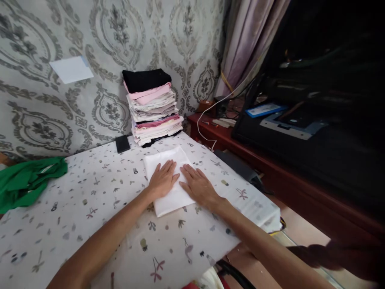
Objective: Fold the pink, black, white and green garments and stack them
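Observation:
A folded white cloth lies flat on the patterned sheet in front of me. My left hand rests palm down on its left part, fingers stretched out. On its right part, my right hand also lies flat with the fingers extended. A small gap of white fabric shows between the two hands. Just beyond the cloth, a tall stack of folded clothes stands near the wall, with a black folded piece on top.
A black phone lies left of the stack. Crumpled green fabric sits at the far left. Along the right side runs a dark red wooden cabinet with a large dark screen. A white cable hangs over its edge.

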`<move>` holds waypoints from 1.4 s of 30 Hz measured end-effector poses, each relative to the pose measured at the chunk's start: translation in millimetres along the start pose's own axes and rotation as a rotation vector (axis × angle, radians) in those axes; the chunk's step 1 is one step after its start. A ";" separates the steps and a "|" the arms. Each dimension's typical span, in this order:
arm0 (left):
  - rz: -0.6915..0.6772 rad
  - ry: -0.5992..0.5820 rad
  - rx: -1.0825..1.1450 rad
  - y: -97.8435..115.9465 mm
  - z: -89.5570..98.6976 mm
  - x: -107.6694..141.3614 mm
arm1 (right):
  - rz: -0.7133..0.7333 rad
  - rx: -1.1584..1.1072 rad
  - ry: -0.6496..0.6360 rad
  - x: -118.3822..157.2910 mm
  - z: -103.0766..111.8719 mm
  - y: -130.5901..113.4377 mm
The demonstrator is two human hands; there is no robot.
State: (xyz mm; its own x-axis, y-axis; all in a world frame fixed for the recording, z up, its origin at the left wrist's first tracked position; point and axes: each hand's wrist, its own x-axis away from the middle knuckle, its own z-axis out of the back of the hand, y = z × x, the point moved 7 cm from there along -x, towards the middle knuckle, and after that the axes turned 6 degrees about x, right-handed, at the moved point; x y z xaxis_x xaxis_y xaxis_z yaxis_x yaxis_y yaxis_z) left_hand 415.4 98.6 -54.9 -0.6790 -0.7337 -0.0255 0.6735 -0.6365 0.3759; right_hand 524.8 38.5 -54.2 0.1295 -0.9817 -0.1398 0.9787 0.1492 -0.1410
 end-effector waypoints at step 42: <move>0.819 0.283 1.628 -35.6 21.8 147.6 | 0.230 -0.247 -0.437 -183.4 -2.9 -26.0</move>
State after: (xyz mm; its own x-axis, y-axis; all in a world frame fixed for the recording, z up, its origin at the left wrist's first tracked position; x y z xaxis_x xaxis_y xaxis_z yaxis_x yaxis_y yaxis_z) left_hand 284.8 18.2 -51.8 -0.1874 -0.8263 0.5311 -0.2611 0.5631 0.7840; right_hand 475.2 215.0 -27.7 0.4412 -0.8704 0.2184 0.8577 0.3374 -0.3878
